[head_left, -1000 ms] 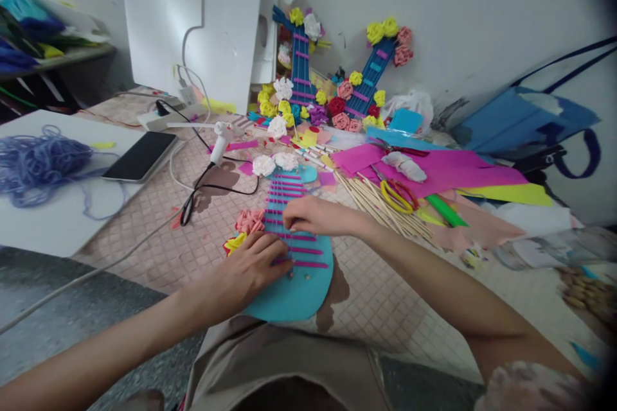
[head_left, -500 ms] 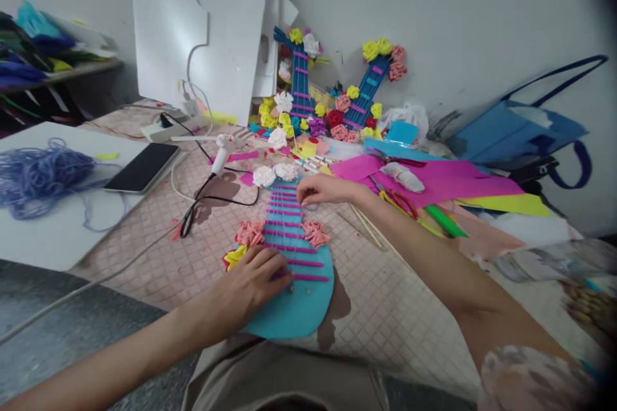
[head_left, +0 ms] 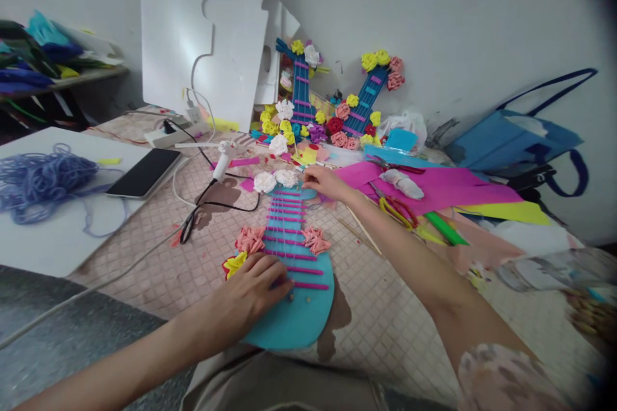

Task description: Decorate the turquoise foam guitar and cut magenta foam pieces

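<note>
Resting palm-down in the head view, the left hand (head_left: 260, 288) lies half-open on the blue guitar (head_left: 296, 324) at the near edge of the counter (head_left: 380, 308). The right hand (head_left: 321, 182), fingertips bunched, is at the guitar's top; its grip cannot be determined. Glue gun (head_left: 222, 165): left. Scissors (head_left: 398, 212): right.

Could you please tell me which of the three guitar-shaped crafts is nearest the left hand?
The light-blue guitar, lying under the left hand; the two dark-blue guitars stand behind, by the wall.
</note>
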The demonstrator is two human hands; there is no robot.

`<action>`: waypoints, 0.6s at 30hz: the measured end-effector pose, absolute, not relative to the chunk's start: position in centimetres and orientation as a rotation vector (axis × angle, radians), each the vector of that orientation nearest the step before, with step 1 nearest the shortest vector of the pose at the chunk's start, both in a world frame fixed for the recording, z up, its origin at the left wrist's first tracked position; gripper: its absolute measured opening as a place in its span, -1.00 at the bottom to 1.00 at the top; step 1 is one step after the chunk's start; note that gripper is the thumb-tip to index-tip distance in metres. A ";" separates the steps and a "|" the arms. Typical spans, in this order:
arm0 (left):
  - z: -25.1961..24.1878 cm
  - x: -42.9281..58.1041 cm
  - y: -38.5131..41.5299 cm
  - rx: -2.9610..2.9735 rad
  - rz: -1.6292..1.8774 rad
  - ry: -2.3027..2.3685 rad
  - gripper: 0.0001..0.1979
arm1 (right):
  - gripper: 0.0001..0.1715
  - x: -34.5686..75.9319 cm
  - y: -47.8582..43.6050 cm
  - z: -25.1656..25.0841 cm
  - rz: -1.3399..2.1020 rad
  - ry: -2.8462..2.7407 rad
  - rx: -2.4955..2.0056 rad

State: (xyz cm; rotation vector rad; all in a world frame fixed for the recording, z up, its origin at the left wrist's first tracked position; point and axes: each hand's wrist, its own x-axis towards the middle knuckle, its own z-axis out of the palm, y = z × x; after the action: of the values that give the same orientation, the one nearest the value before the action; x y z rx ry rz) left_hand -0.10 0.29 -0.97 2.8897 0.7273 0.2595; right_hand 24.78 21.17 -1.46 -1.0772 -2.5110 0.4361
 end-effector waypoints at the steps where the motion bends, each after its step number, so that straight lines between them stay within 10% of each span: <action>1: -0.8 -0.1 0.3 2.891 0.252 0.733 -0.66 | -0.89 24.6 21.2 -1.7 0.422 -2.502 -1.081; 18: -0.4 0.0 0.1 2.877 0.191 0.772 -0.65 | -0.92 23.5 22.4 -3.6 0.248 -2.458 -1.106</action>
State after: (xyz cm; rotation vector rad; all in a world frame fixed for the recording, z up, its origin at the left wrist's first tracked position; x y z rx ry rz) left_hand -0.05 0.15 -0.37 2.8772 0.7719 0.1911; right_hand 23.46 22.44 -3.58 -1.1058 -2.4578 0.2478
